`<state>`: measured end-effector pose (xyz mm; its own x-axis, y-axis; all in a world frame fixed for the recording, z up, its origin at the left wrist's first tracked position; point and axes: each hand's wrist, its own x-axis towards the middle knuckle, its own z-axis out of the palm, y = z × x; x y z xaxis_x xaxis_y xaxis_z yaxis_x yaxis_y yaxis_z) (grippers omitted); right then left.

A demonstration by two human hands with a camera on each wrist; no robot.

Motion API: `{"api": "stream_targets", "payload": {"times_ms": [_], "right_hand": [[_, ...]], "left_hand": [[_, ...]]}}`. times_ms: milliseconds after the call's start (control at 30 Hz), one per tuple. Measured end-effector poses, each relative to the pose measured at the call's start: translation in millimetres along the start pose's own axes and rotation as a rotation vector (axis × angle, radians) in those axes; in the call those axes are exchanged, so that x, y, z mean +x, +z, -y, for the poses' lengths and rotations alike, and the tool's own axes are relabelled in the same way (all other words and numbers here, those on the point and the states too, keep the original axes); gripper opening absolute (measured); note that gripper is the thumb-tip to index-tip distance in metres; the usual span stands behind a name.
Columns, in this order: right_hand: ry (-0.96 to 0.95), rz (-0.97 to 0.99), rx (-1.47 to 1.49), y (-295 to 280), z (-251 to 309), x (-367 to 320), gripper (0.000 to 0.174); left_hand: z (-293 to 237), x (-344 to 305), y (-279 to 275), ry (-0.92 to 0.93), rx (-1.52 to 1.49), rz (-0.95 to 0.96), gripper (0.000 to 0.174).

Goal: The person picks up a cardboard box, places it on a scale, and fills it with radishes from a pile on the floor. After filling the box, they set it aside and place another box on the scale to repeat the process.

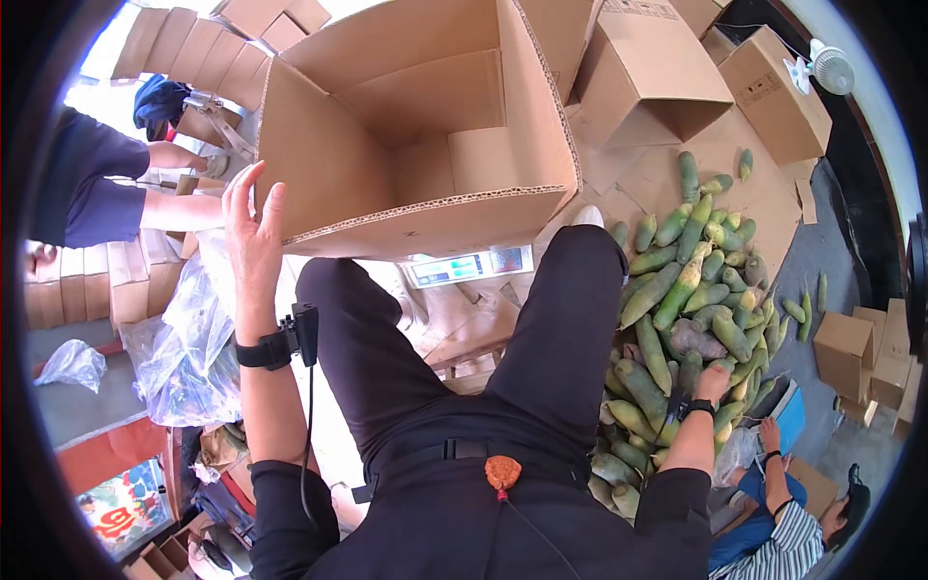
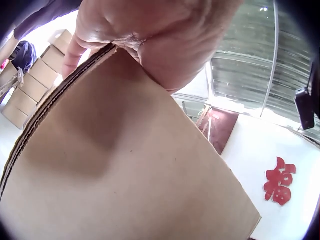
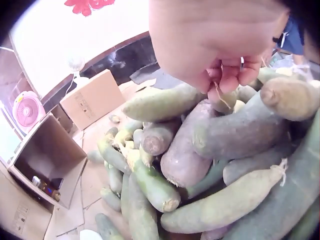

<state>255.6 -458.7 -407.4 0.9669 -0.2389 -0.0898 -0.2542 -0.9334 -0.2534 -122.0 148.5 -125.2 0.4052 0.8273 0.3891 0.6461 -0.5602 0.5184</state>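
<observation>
A large open cardboard box [image 1: 387, 224] stands in front of my knees, its inside bare. My left hand [image 1: 253, 227] rests on the box's near left corner, fingers fairly straight; in the left wrist view the palm lies over the corner of the cardboard wall [image 2: 115, 150]. On my right is a heap of green radishes [image 1: 667, 280]. Reaching into the heap, my right hand [image 1: 713, 382] has its fingers curled. In the right wrist view those fingers [image 3: 229, 82] pinch the thin root end of a green radish [image 3: 226, 104], mostly hidden below them.
A digital scale [image 1: 469, 269] shows below the box. Open cartons [image 1: 657, 68] stand beyond the heap. Clear plastic bags [image 1: 193, 338] hang at the left. One person [image 1: 97, 184] is at the left, another [image 1: 773, 522] at the lower right beside the heap.
</observation>
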Motion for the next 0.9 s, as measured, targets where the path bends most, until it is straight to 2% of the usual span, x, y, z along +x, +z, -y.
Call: {"api": "stream_targets", "payload": {"times_ms": [133, 200, 233, 267, 333, 400, 467, 500, 567, 600, 733, 800, 900], "right_hand": [[0.052, -0.052, 0.205, -18, -25, 25, 0.021], [-0.002, -0.165, 0.343, -19, -45, 47, 0.022], [-0.035, -0.187, 0.484, -30, -34, 44, 0.021], [-0.036, -0.19, 0.482, -43, -23, 42, 0.021], [-0.019, -0.098, 0.613, -73, 10, 28, 0.018], [-0.063, -0.102, 0.671, -85, 35, 26, 0.015], [-0.192, -0.073, 0.862, -107, 68, 16, 0.014], [-0.197, -0.077, 0.874, -120, 91, 8, 0.014], [-0.37, -0.039, 0.915, -158, 138, -13, 0.013], [-0.372, -0.045, 0.919, -175, 157, -19, 0.013], [-0.617, 0.074, 1.218, -235, 244, -50, 0.008], [-0.754, 0.134, 1.275, -263, 287, -65, 0.008], [-0.966, 0.277, 1.413, -294, 350, -90, 0.013]], "left_hand": [[2, -1, 2, 0.007, -0.011, -0.013, 0.036], [-2, -2, 3, 0.0, -0.017, -0.022, 0.035], [-3, -2, 3, -0.007, -0.024, -0.029, 0.035], [-1, -2, 4, -0.009, -0.027, -0.029, 0.035], [5, -2, 5, 0.003, 0.024, -0.02, 0.033], [4, -3, 7, -0.015, 0.004, -0.027, 0.032], [7, -5, 6, -0.03, -0.012, -0.036, 0.032], [11, -5, 7, -0.008, 0.015, -0.043, 0.032], [6, -3, 7, -0.009, 0.007, -0.053, 0.03], [4, -4, 7, -0.005, 0.003, -0.057, 0.03], [6, -4, 7, 0.022, 0.045, -0.072, 0.029], [7, -4, 8, -0.013, 0.035, -0.042, 0.03], [2, -4, 7, -0.019, 0.029, -0.063, 0.028]]}}
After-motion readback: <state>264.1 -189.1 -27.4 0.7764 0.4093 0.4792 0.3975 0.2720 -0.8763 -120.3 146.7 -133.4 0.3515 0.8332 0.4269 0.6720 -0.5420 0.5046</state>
